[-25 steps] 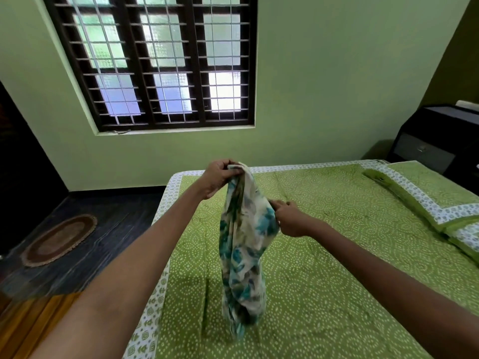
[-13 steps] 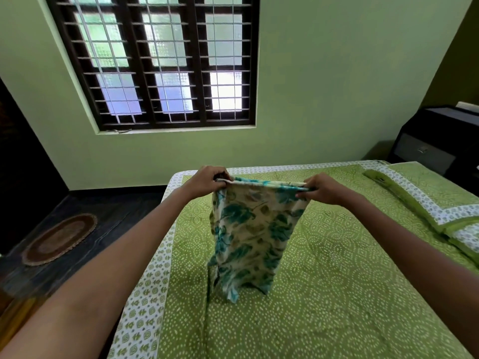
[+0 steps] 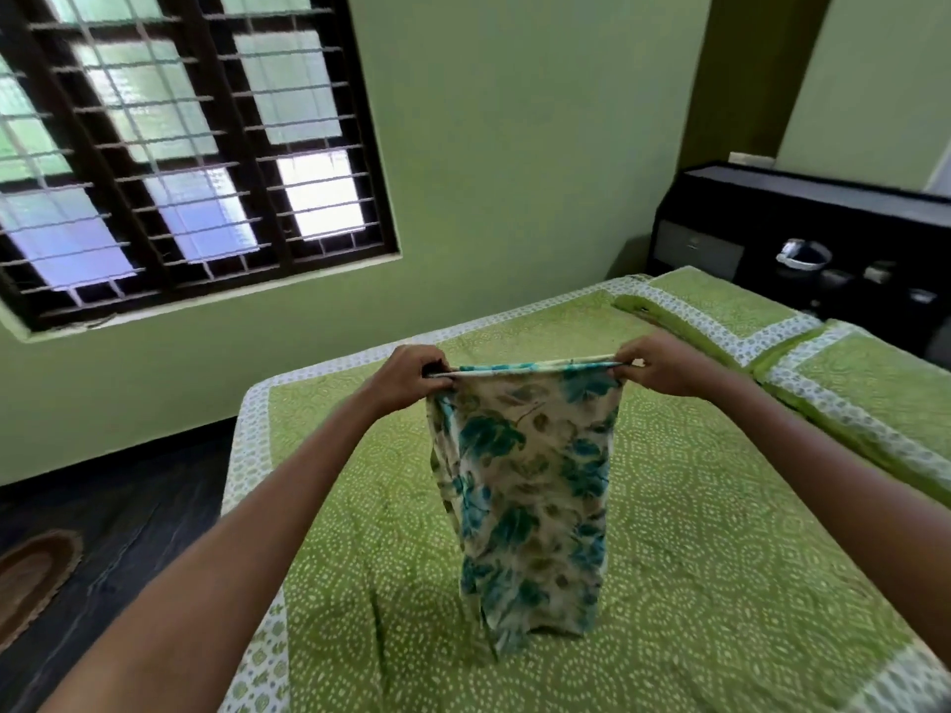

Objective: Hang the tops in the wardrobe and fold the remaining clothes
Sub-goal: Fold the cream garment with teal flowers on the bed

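Observation:
A cream garment with a teal and olive leaf print [image 3: 530, 486] hangs in the air over the green bed [image 3: 694, 584]. Its top edge is stretched flat between my two hands. My left hand [image 3: 411, 378] pinches the left corner of that edge. My right hand [image 3: 658, 365] pinches the right corner. The lower end of the garment touches the bedspread and bunches there. No wardrobe or hanger is in view.
Two green pillows [image 3: 823, 373] lie at the right side of the bed. A dark headboard unit [image 3: 803, 239] with small items stands behind them. A barred window [image 3: 170, 146] fills the left wall. A brown oval rug [image 3: 31, 573] lies on the dark floor.
The garment hung bunched from my left hand; my right hand took the other corner and pulled right, spreading the top edge flat. My view has since shifted right and closer.

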A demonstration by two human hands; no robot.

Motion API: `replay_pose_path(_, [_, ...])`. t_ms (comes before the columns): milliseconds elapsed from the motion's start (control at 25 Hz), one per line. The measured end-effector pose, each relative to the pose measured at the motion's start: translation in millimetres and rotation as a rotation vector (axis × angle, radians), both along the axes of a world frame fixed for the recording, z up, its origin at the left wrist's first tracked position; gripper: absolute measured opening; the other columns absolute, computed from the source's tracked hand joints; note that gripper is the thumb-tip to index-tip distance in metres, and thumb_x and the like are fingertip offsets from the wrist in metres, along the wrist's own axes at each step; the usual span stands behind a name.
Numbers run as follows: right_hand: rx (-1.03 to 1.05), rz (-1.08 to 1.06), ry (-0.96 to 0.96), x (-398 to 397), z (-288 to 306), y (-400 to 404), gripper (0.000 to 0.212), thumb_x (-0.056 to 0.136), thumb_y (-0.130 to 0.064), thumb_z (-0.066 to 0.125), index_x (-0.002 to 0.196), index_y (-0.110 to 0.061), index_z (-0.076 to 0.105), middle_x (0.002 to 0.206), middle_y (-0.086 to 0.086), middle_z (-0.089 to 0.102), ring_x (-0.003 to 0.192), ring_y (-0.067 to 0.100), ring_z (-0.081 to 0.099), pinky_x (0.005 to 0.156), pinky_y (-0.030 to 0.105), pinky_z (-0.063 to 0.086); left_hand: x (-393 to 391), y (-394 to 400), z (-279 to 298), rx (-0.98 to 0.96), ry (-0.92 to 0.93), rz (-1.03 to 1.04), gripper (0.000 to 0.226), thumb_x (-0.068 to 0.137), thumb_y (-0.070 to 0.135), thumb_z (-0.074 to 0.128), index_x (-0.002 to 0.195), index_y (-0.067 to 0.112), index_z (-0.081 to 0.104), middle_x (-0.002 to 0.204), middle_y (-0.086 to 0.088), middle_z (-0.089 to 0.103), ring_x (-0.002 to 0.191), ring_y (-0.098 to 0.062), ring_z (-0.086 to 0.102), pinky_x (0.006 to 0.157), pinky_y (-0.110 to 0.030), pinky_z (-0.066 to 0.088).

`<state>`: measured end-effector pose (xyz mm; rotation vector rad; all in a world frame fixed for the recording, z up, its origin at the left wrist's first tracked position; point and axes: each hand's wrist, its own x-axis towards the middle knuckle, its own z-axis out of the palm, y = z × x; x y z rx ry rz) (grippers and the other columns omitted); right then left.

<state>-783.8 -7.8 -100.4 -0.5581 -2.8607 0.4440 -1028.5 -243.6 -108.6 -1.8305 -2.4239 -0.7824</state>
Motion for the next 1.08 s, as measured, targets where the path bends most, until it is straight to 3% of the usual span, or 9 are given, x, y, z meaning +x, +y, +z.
replay_pose_path(120, [0.099, -0.111, 0.149, 32, 3, 23, 0.015, 0.088, -0.01, 0.059, 0.09, -0.002, 0.072, 0.084, 0.016, 0.068, 0.072, 0.022, 0.051, 0.064, 0.033, 0.04, 27, 30, 13, 0.057, -0.022, -0.001, 0.014, 0.078, 0.005, 0.072, 0.075, -0.006, 0.063, 0.068, -0.01, 0.054, 0.067, -0.016, 0.046, 0.055, -0.021, 0.03])
replay_pose_path(200, [0.133, -0.135, 0.096, 60, 5, 38, 0.017, 0.088, -0.01, 0.057, 0.09, -0.001, 0.072, 0.083, 0.016, 0.067, 0.072, 0.023, 0.051, 0.063, 0.032, 0.04, 56, 50, 25, 0.055, 0.048, -0.073, 0.009, 0.077, 0.0, 0.071, 0.076, -0.006, 0.064, 0.069, -0.017, 0.059, 0.067, -0.016, 0.047, 0.055, -0.027, 0.026])
replay_pose_path(280, [0.129, -0.139, 0.072, 91, 6, 53, 0.018, 0.088, -0.011, 0.057, 0.093, -0.003, 0.072, 0.083, 0.017, 0.068, 0.073, 0.026, 0.055, 0.065, 0.033, 0.042, 81, 70, 32, 0.036, 0.06, -0.094, 0.007, 0.076, -0.002, 0.071, 0.079, -0.006, 0.066, 0.07, -0.017, 0.06, 0.064, -0.015, 0.046, 0.054, -0.023, 0.027])
replay_pose_path(360, [0.152, -0.187, 0.233, 120, 10, 66, 0.017, 0.087, -0.011, 0.057, 0.093, -0.004, 0.072, 0.085, 0.018, 0.066, 0.077, 0.029, 0.056, 0.067, 0.037, 0.044, 106, 89, 38, 0.062, 0.003, -0.046, 0.006, 0.077, -0.001, 0.07, 0.082, -0.004, 0.067, 0.069, -0.008, 0.055, 0.058, -0.012, 0.043, 0.051, -0.012, 0.029])
replay_pose_path(520, [0.151, -0.18, 0.088, 176, 9, 95, 0.02, 0.091, -0.016, 0.055, 0.097, -0.006, 0.072, 0.088, 0.016, 0.068, 0.08, 0.03, 0.059, 0.065, 0.035, 0.044, 153, 133, 40, -0.04, 0.027, -0.088, 0.008, 0.079, 0.001, 0.069, 0.086, -0.003, 0.068, 0.07, -0.005, 0.054, 0.066, -0.017, 0.045, 0.05, -0.007, 0.03])
replay_pose_path(720, [0.211, -0.245, 0.125, 222, 28, 134, 0.02, 0.091, -0.019, 0.055, 0.097, -0.007, 0.071, 0.091, 0.016, 0.066, 0.088, 0.033, 0.059, 0.063, 0.031, 0.038, 187, 190, 47, -0.051, 0.006, -0.132, 0.008, 0.079, 0.002, 0.07, 0.086, -0.002, 0.069, 0.065, 0.0, 0.052, 0.063, -0.015, 0.044, 0.049, -0.008, 0.031])
replay_pose_path(880, [0.309, -0.276, 0.169, 236, 34, 177, 0.02, 0.091, -0.017, 0.055, 0.095, -0.005, 0.07, 0.092, 0.014, 0.067, 0.093, 0.034, 0.057, 0.07, 0.037, 0.043, 191, 237, 56, 0.102, -0.002, -0.174, 0.003, 0.078, 0.0, 0.069, 0.081, -0.001, 0.068, 0.061, 0.008, 0.048, 0.056, -0.004, 0.041, 0.051, -0.01, 0.034])
replay_pose_path(1000, [0.186, -0.311, -0.024, 229, 21, 214, 0.023, 0.092, -0.017, 0.051, 0.094, -0.006, 0.071, 0.091, 0.015, 0.067, 0.09, 0.034, 0.059, 0.067, 0.037, 0.043, 187, 285, 45, -0.082, -0.015, -0.216, 0.01, 0.08, 0.002, 0.07, 0.086, -0.006, 0.068, 0.062, 0.007, 0.051, 0.057, -0.003, 0.043, 0.05, -0.008, 0.032])
replay_pose_path(1080, [0.192, -0.354, -0.036, 223, 13, 238, 0.023, 0.092, -0.017, 0.051, 0.093, -0.006, 0.072, 0.09, 0.014, 0.067, 0.088, 0.034, 0.06, 0.066, 0.036, 0.045, 184, 316, 28, -0.134, -0.064, -0.195, 0.013, 0.082, 0.003, 0.069, 0.091, -0.006, 0.068, 0.071, -0.002, 0.057, 0.061, -0.01, 0.047, 0.049, -0.008, 0.034])
